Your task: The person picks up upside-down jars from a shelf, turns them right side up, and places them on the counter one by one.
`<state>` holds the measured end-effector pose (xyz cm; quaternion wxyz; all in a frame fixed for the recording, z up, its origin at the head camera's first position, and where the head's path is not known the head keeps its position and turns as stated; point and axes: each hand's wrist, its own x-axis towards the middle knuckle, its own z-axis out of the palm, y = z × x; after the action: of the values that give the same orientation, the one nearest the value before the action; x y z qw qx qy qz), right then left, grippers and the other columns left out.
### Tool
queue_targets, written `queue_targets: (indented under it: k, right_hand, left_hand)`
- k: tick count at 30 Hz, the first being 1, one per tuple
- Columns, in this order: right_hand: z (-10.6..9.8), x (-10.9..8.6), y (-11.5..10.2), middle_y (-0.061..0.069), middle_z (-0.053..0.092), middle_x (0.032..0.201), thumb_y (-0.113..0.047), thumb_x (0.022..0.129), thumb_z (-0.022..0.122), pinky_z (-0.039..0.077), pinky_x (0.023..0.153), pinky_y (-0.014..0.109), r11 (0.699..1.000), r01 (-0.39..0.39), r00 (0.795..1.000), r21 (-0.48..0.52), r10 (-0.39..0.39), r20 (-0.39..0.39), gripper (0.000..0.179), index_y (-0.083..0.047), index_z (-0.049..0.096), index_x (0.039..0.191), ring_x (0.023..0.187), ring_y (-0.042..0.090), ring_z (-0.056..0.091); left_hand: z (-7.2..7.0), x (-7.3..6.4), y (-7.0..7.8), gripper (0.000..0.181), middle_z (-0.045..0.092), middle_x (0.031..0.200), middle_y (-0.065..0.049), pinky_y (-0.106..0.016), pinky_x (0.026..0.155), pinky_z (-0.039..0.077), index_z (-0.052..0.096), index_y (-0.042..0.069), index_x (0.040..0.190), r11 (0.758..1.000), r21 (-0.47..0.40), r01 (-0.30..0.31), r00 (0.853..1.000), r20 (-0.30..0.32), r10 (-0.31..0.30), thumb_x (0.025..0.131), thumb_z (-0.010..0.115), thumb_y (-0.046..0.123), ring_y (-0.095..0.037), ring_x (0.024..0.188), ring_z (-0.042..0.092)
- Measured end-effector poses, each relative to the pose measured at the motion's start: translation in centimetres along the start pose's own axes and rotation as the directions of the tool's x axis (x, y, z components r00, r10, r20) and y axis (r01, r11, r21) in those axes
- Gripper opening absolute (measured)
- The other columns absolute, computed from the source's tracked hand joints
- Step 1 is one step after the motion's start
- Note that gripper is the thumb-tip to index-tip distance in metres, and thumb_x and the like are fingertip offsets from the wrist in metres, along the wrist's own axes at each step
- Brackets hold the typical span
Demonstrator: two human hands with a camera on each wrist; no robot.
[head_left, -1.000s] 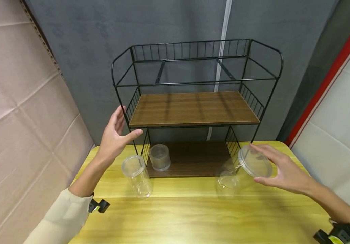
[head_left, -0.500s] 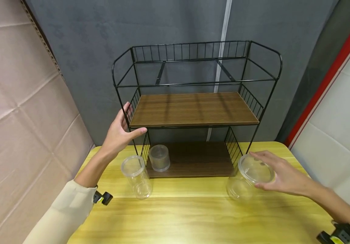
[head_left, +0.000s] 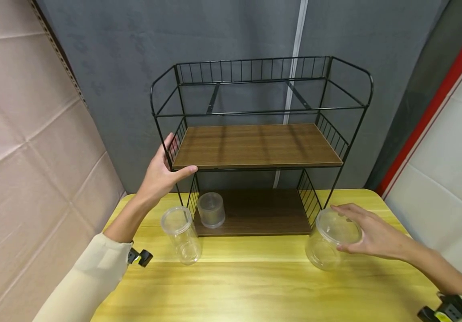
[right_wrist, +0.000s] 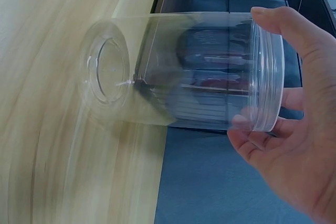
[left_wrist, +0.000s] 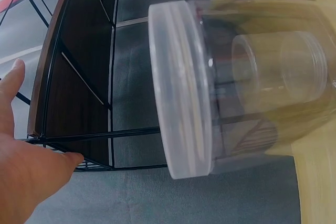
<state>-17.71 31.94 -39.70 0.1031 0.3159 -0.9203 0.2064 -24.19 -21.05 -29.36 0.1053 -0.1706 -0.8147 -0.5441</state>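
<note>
My right hand [head_left: 369,232] grips a clear plastic jar [head_left: 321,252] by its lid [right_wrist: 268,72], thumb on one side and fingers on the other. The jar stands upright just before the right front corner of the black wire rack [head_left: 331,179]. My left hand [head_left: 160,172] rests against the rack's left side at middle-shelf height, the thumb along the front edge and the straight fingers outside the side wires. Below that hand, a tall clear lidded jar [head_left: 184,241] stands on the table. A smaller clear jar [head_left: 211,210] sits at the left of the bottom shelf.
The rack has a brown middle board [head_left: 255,145] and a dark bottom board [head_left: 263,214]; its top level is an open frame without a board. It stands at the back of a yellow wooden table [head_left: 251,286], before a grey curtain [head_left: 106,67].
My right hand has brought its jar down and slightly toward me, beside the rack's right front corner. My left hand has moved right and up against the rack's side.
</note>
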Motion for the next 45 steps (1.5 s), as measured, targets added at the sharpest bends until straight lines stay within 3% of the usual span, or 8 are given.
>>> queue_targets:
  k: [7,11,15,22,32,41,45]
  right_hand:
    - [0.2,0.0,0.3,0.022,0.063,0.137,-0.041,0.072,0.097,0.059,0.081,0.066,1.000,0.009,1.000,-0.007,-0.009,-0.007,0.096,0.001,0.056,0.148,0.115,0.046,0.066]
    - [0.0,0.0,0.0,0.026,0.061,0.141,-0.043,0.073,0.096,0.055,0.087,0.073,0.999,0.005,1.000,-0.034,-0.005,-0.002,0.096,0.004,0.057,0.147,0.122,0.052,0.061]
    - [-0.6,0.0,-0.7,0.028,0.059,0.143,-0.048,0.070,0.097,0.053,0.090,0.074,0.993,0.014,1.000,-0.113,-0.016,-0.016,0.102,0.007,0.057,0.146,0.127,0.052,0.056]
    - [-2.0,0.1,-2.8,0.025,0.065,0.138,-0.059,0.065,0.097,0.058,0.086,0.068,0.969,0.019,0.997,-0.247,-0.037,-0.070,0.107,0.001,0.060,0.145,0.120,0.048,0.063]
    - [-2.1,1.9,-6.6,0.018,0.063,0.142,-0.056,0.077,0.092,0.059,0.089,0.062,0.977,0.096,0.993,-0.192,-0.106,-0.043,0.098,-0.008,0.054,0.154,0.124,0.041,0.064]
    - [-0.1,4.4,-8.1,0.019,0.058,0.150,-0.048,0.081,0.091,0.055,0.098,0.066,0.997,0.059,0.998,-0.058,-0.060,-0.022,0.094,-0.006,0.052,0.155,0.131,0.043,0.059]
    - [1.1,5.5,-8.6,0.019,0.057,0.151,-0.048,0.082,0.091,0.058,0.095,0.061,0.998,0.056,0.998,-0.022,-0.057,-0.027,0.093,-0.005,0.052,0.155,0.131,0.042,0.061]
  left_hand:
    - [0.1,0.2,-0.1,0.108,0.012,0.177,0.004,-0.039,0.133,0.017,0.007,0.025,0.172,1.000,-0.020,-0.012,1.000,0.007,0.012,0.095,0.083,0.022,-0.014,0.163,0.016]
    - [0.2,0.3,-0.3,0.107,0.013,0.177,0.001,-0.040,0.133,0.017,0.006,0.024,0.172,1.000,-0.016,-0.027,1.000,0.000,0.027,0.096,0.082,0.020,-0.015,0.163,0.016]
    - [0.3,0.4,-0.5,0.105,0.014,0.178,-0.002,-0.040,0.133,0.017,0.006,0.022,0.172,0.999,-0.012,-0.048,0.999,-0.004,0.048,0.097,0.080,0.018,-0.016,0.163,0.016]
    - [0.4,0.6,-0.4,0.104,0.013,0.178,-0.004,-0.039,0.133,0.018,0.006,0.021,0.172,0.998,-0.011,-0.069,0.998,0.000,0.069,0.098,0.079,0.018,-0.015,0.163,0.016]
    - [0.2,0.6,-0.4,0.103,0.014,0.178,-0.005,-0.039,0.133,0.019,0.007,0.019,0.172,0.998,-0.011,-0.054,0.999,0.001,0.054,0.098,0.079,0.017,-0.015,0.163,0.016]
    - [0.2,0.6,-0.3,0.103,0.016,0.177,-0.006,-0.040,0.133,0.019,0.008,0.017,0.172,0.999,-0.001,-0.051,0.999,-0.002,0.051,0.097,0.080,0.016,-0.017,0.163,0.018]
    - [0.2,0.6,-0.4,0.104,0.017,0.177,-0.005,-0.040,0.132,0.020,0.009,0.017,0.172,0.999,0.004,-0.053,0.999,-0.004,0.053,0.096,0.080,0.016,-0.017,0.162,0.019]
